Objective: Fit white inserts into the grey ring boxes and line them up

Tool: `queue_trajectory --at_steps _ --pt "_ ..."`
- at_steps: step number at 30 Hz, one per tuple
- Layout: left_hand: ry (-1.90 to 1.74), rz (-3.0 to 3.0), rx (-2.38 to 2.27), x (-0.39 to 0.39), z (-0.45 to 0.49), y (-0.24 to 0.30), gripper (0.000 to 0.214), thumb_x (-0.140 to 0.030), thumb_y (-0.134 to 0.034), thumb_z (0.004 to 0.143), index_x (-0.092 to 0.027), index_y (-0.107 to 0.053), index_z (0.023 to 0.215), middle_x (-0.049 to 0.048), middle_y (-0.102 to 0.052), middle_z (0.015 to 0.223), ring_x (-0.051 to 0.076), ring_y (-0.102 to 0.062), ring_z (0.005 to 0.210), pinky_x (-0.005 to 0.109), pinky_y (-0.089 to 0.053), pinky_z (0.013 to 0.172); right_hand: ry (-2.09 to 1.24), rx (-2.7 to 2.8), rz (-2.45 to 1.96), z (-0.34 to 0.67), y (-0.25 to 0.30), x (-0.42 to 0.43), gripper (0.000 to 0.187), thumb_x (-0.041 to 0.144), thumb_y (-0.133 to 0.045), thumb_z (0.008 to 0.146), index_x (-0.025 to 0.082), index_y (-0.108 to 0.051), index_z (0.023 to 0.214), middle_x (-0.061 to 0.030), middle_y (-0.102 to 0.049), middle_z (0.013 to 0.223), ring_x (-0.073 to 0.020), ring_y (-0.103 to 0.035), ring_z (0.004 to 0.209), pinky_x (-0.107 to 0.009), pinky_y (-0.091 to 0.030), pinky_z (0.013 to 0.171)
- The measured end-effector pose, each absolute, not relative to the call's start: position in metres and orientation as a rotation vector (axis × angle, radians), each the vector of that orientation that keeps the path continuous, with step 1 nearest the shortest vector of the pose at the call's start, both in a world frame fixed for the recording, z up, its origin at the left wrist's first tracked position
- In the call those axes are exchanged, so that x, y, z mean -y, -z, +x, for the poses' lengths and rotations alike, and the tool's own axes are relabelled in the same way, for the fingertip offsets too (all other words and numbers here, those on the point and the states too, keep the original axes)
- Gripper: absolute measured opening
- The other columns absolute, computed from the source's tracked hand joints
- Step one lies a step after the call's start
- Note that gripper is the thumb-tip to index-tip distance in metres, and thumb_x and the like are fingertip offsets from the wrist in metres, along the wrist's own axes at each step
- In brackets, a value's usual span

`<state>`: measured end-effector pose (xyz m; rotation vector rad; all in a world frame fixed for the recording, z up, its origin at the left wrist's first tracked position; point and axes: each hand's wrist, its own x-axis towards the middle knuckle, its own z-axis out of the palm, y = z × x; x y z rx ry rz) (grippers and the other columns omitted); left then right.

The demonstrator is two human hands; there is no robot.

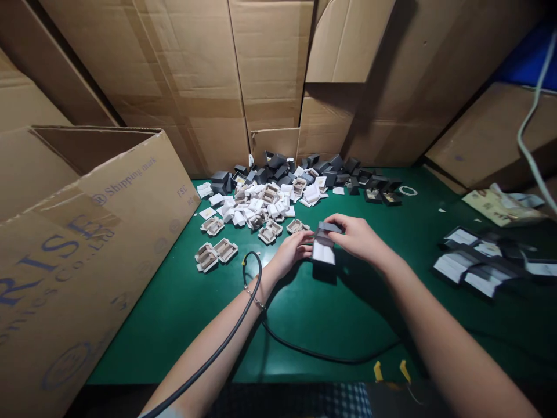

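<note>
A small black hinged box [324,252] with a white lining stands with its lid up over the green table, between my hands. My right hand [357,237] pinches the dark lid from the right, thumb and fingers closed on it. On the other side, my left hand [292,253] has its fingers bent against the box's left wall. A chain bracelet and a black cord [226,342] cross my left wrist. Just beyond lies a heap of white paper inserts [261,203]. Folded grey-beige trays [216,253] rest left of my left hand.
A large open carton [130,191] fills the left side. Black boxes [278,165] pile against the cardboard wall [187,75]. Several opened black boxes with white linings [472,267] sit at right, near a crumpled plastic bag [500,206]. Yellow clips [404,370] are at the front edge.
</note>
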<state>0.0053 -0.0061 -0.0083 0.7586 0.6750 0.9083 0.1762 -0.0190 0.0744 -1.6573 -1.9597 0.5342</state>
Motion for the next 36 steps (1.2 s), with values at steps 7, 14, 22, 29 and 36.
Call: queue_trajectory --at_steps 7,14,22,29,36 --pt "-0.820 0.858 -0.795 0.005 0.005 0.005 0.025 -0.032 -0.059 0.083 -0.011 -0.060 0.097 0.0080 -0.062 0.087 0.011 -0.063 0.068 0.025 -0.049 0.067 -0.206 1.911 -2.249 0.305 -0.087 -0.002 0.026 0.017 -0.057 0.071 0.018 -0.067 0.094 -0.0094 -0.069 0.097 -0.0216 -0.060 0.081 -0.029 -0.041 0.068" --pt "-0.776 0.867 -0.772 0.003 0.004 0.002 0.022 -0.028 -0.060 0.082 -0.013 -0.060 0.098 0.0072 -0.062 0.085 0.012 -0.062 0.069 0.028 -0.048 0.073 -0.122 1.819 -2.668 0.388 -0.060 -0.007 0.053 0.004 -0.046 0.076 0.019 -0.054 0.126 -0.0197 -0.058 0.120 -0.0258 -0.057 0.095 -0.033 -0.038 0.070" --pt "-0.759 0.844 -0.769 0.002 0.003 0.002 0.019 -0.024 -0.057 0.083 -0.013 -0.059 0.098 0.0071 -0.063 0.084 0.011 -0.062 0.070 0.028 -0.048 0.073 -0.104 1.751 -2.910 0.401 -0.048 0.003 0.049 0.003 -0.044 0.076 0.026 -0.064 0.115 -0.0199 -0.057 0.123 -0.0314 -0.056 0.109 -0.047 -0.035 0.080" --pt "-0.762 0.819 -0.774 0.001 0.004 0.003 0.021 -0.026 -0.062 0.081 -0.013 -0.060 0.097 0.0064 -0.062 0.083 0.011 -0.061 0.068 0.027 -0.047 0.071 0.001 1.708 -2.938 0.391 -0.066 -0.006 0.043 0.027 -0.062 0.075 0.024 -0.060 0.119 -0.0236 -0.054 0.126 -0.0395 -0.054 0.110 -0.059 -0.034 0.083" --pt "-0.762 0.793 -0.782 -0.001 0.004 0.005 0.019 -0.025 -0.056 0.084 -0.013 -0.058 0.099 0.0064 -0.061 0.085 0.011 -0.062 0.069 0.027 -0.048 0.069 0.035 1.833 -2.293 0.361 -0.041 -0.075 0.035 0.011 -0.056 0.073 0.013 -0.068 0.107 -0.0216 -0.063 0.107 -0.0264 -0.060 0.089 -0.036 -0.042 0.077"
